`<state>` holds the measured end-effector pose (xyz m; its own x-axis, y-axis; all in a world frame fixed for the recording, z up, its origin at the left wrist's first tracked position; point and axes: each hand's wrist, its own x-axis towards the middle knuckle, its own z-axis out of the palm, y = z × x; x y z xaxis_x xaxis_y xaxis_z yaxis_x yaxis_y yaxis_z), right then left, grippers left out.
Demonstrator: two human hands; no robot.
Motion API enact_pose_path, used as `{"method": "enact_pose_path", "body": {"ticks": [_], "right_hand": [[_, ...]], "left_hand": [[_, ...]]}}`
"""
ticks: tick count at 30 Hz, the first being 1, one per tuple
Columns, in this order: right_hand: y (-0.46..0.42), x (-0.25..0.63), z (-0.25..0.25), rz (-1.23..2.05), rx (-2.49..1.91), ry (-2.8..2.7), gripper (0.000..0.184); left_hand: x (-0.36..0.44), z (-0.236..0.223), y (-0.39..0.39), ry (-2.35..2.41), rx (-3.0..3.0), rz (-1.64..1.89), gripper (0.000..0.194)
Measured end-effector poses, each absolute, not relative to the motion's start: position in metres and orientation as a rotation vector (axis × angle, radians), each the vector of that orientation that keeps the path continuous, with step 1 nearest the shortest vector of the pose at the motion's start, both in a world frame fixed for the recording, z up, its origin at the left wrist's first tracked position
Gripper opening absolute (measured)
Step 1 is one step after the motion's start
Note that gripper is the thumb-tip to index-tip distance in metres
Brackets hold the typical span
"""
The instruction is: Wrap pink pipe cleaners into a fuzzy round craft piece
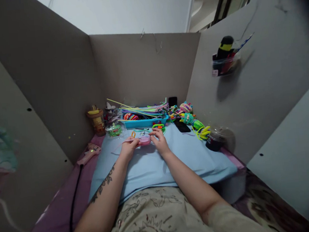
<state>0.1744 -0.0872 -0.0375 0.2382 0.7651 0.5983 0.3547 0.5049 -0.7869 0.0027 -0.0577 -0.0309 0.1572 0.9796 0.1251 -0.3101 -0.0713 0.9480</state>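
Observation:
Between my two hands, just above the blue cloth (148, 170), is a small pink coiled piece (145, 141) that looks like bent pipe cleaners. My left hand (130, 146) pinches its left end, and a loose pink strand (119, 146) trails out leftward from there. At the right end, the fingers of my right hand (159, 141) are curled onto the same piece. Just beyond my hands lie an orange loop (133, 134) and a small green and red fuzzy piece (159, 126). Fine detail of the pink piece is too small to make out.
Behind stands a blue tray (144, 123) heaped with long pipe cleaners (143, 111). At left are a pink glue gun (89, 154) with a black cord and a lidded cup (97, 121). A phone (182, 125), fuzzy ornaments (188, 118) and a dark cup (213, 142) lie right. Grey panels surround the table.

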Motion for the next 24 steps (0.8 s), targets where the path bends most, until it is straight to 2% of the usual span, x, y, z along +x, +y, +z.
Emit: {"method": "enact_pose_path", "body": {"ticks": [5, 11, 24], "right_hand": [[-0.077, 0.178, -0.044, 0.576, -1.065, -1.426, 0.012], [-0.075, 0.177, -0.047, 0.688, -1.001, -1.428, 0.023], [-0.074, 0.173, -0.049, 0.747, -0.954, -1.337, 0.020]], "left_hand": [[0.002, -0.032, -0.058, 0.796, 1.143, 1.253, 0.028], [0.003, -0.032, -0.059, 0.772, 1.165, 1.223, 0.029], [0.002, -0.022, -0.066, 0.732, 1.190, 1.237, 0.031]]}}
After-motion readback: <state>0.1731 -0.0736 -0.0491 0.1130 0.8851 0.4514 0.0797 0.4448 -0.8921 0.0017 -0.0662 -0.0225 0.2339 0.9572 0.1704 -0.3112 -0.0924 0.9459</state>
